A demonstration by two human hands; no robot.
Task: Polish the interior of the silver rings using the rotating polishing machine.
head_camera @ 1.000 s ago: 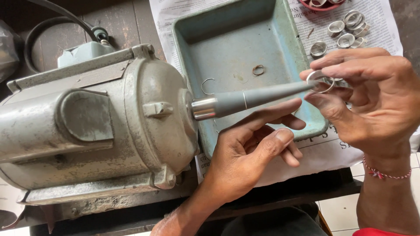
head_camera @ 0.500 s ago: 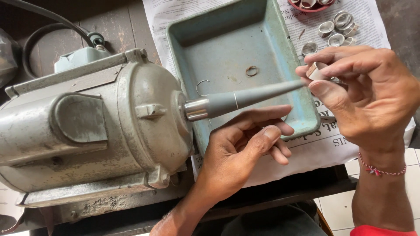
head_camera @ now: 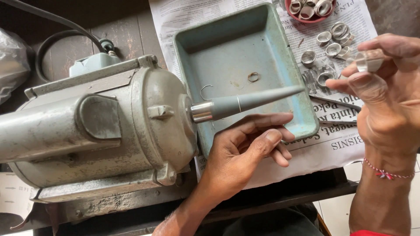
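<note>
over the newspaper on the bench, the right hand pinches a silver ring between thumb and forefinger, well clear of the tapered spindle that juts from the grey motor. the left hand hangs open just under that spindle, fingers loosely spread, holding nothing. more rings lie beside the blue-green tray.

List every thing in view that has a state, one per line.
Left hand: open, empty, palm up under the spindle.
Right hand: pinching a silver ring at the fingertips, clear of the spindle.
Tapered spindle: bare, nothing on it.
Motor: cable attached; spinning or not, cannot tell.
Blue tray: nearly empty, small wire bits inside.
Red bowl: holding rings.
</note>
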